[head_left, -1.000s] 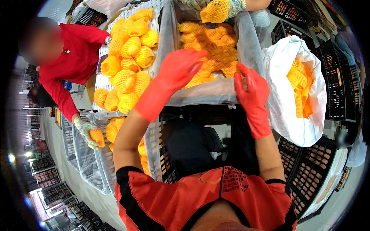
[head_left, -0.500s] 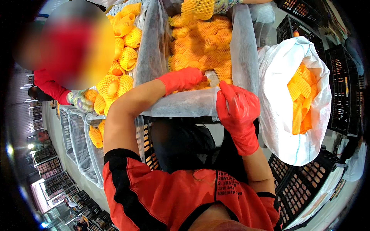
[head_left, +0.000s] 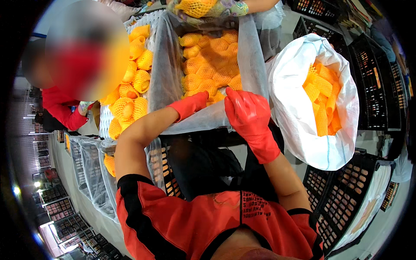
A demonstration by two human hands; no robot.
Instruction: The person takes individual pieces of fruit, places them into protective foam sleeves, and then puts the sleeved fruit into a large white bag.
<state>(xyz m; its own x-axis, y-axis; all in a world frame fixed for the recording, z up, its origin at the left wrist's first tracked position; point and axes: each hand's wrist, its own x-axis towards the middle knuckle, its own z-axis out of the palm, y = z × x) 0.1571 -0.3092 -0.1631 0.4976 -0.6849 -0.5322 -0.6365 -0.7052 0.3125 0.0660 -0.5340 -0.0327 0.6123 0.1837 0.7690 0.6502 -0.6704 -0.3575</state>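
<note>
Netted fruit (head_left: pixel 212 60) lies in the crate (head_left: pixel 253 65), with the sack (head_left: pixel 286 86) to its right.

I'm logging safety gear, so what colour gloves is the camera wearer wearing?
The left glove and right glove are both red, shown best in the head view.

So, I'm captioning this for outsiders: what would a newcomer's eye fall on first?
Probably the bright red gloves, on the left hand and right hand at the near edge of the pale-lined crate. Next, perhaps, the yellow-orange netted pieces filling that crate, and the big white sack of netting to the right.
</note>
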